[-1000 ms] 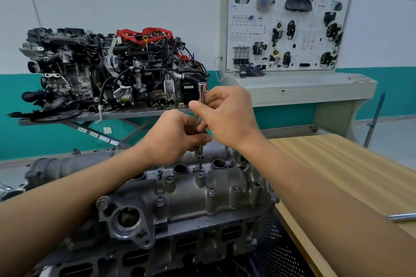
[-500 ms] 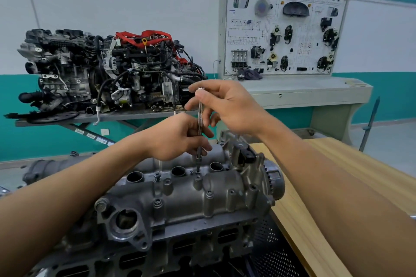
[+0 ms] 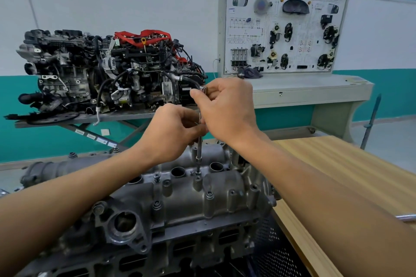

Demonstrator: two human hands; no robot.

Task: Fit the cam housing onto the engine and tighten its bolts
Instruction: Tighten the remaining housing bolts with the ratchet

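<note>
Right hand [image 3: 227,110] has curled round driver [image 3: 199,153] top; left hand [image 3: 171,135] pinches shaft.

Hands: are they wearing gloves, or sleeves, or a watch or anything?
No, nothing. The left hand and the right hand are bare, with no gloves and no ring that shows. The left arm and the right arm are bare too, as far as the picture goes: no sleeves, no watch, no wristband.
</note>
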